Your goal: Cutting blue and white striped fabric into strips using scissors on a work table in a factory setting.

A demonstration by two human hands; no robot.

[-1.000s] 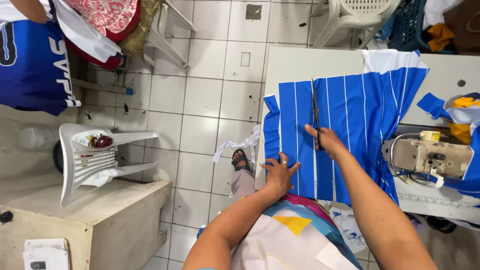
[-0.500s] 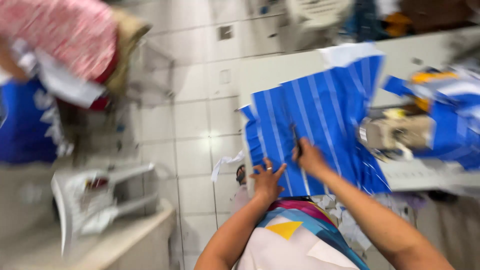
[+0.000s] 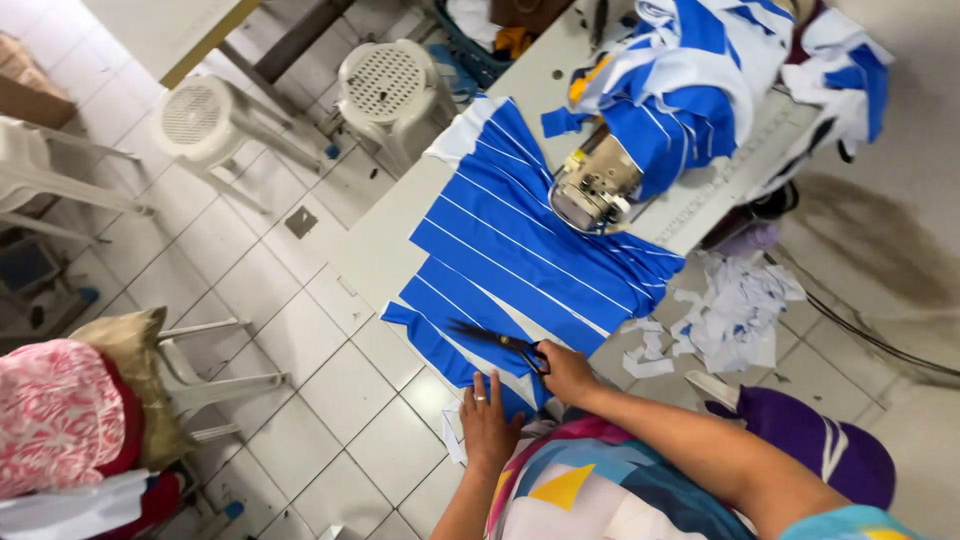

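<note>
Blue cloth with thin white stripes (image 3: 530, 250) lies spread on the desk (image 3: 375, 255), just this side of the sewing machine (image 3: 592, 185). Right hand (image 3: 566, 372) grips black scissors (image 3: 495, 340), mid-cut at the near edge; left hand (image 3: 488, 422) lies flat, fingers spread, pinning fabric. Next snip needs it held taut.

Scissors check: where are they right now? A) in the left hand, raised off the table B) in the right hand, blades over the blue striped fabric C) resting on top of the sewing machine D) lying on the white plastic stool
B: the right hand has the black scissors in its grip, blades out over the blue striped fabric, while the left hand lies flat on the fabric's near edge.
</note>
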